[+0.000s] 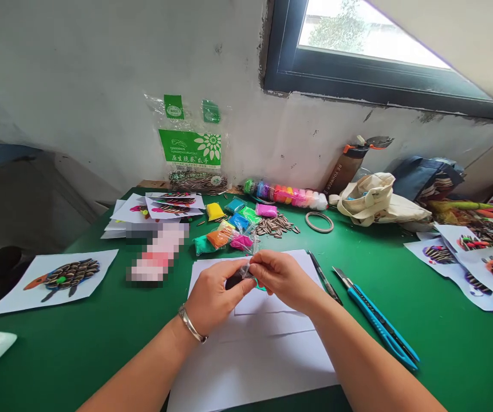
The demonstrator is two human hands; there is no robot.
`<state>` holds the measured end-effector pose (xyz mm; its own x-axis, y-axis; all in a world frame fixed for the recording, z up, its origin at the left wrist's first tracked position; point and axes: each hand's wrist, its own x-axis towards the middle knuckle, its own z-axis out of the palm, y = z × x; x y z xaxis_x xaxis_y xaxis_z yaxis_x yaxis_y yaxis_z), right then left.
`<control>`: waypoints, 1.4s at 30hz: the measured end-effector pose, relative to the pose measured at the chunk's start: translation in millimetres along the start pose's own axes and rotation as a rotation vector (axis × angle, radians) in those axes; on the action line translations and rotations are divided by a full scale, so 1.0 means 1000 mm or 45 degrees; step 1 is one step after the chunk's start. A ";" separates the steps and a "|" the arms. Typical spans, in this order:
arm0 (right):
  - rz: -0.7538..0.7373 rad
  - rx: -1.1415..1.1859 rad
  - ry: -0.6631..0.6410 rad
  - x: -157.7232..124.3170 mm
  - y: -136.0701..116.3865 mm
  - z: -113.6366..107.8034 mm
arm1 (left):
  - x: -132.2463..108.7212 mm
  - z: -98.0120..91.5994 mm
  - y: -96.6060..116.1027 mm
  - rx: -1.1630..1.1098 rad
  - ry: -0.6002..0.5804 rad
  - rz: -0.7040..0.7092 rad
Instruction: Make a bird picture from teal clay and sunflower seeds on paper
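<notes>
Over the stacked white paper (259,357), my two hands meet at a small clear packet of black modelling clay (234,279). My left hand (216,292) is closed around the packet's body. With its fingertips pinched, my right hand (281,277) grips the clear plastic at the top. A bit of teal (261,288) shows on the paper beneath the fingers, mostly hidden. Right of the paper lie a black pen (325,279) and a blue utility knife (379,320) with its blade out. Just beyond my hands are several coloured clay packets (219,237).
Loose sunflower seeds (276,225), a tape roll (319,222) and a clay tube pack (287,195) lie farther back. A seed bag (192,151) leans on the wall. Seed pictures lie left (70,278) and right (439,254). A bottle (344,169) stands behind a cloth bag (370,197).
</notes>
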<state>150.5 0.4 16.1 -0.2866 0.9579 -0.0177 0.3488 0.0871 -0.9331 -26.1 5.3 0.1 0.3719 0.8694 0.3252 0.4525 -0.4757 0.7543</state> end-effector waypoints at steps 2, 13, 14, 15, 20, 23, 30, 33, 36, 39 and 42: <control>0.026 0.129 -0.069 0.000 -0.001 -0.001 | 0.000 -0.001 -0.001 0.034 0.035 0.018; -0.013 0.000 -0.122 0.001 0.003 -0.006 | -0.001 0.001 -0.001 0.174 0.011 0.180; -0.031 -0.026 -0.125 0.001 0.002 -0.006 | -0.001 0.000 0.000 0.177 0.001 0.177; -0.049 -0.056 -0.128 0.000 0.001 -0.006 | -0.001 0.000 0.001 0.180 -0.007 0.174; -0.116 -0.123 -0.113 -0.001 -0.002 -0.004 | -0.002 -0.004 0.005 0.199 -0.014 0.175; -0.023 0.169 -0.120 0.002 0.001 -0.002 | -0.002 -0.003 0.006 0.179 0.033 0.165; 0.128 0.831 -0.184 0.005 0.009 0.001 | -0.002 0.003 0.002 0.237 0.183 0.105; 0.075 0.967 -0.227 0.004 0.009 -0.001 | -0.001 0.002 -0.003 0.285 0.232 0.036; 0.097 1.010 -0.116 0.007 0.010 -0.001 | 0.002 -0.001 -0.012 0.354 0.271 0.006; 0.131 1.044 -0.040 0.009 0.012 -0.001 | 0.006 -0.004 -0.027 0.538 0.258 0.024; 0.143 1.070 -0.048 0.010 0.011 0.001 | 0.011 -0.006 -0.044 0.696 0.198 -0.003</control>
<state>150.8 10.7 5.2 -0.3250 0.9376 -0.1240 -0.3976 -0.2544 -0.8816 -47.2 37.0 -26.2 0.2652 0.8603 0.4353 0.8225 -0.4375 0.3635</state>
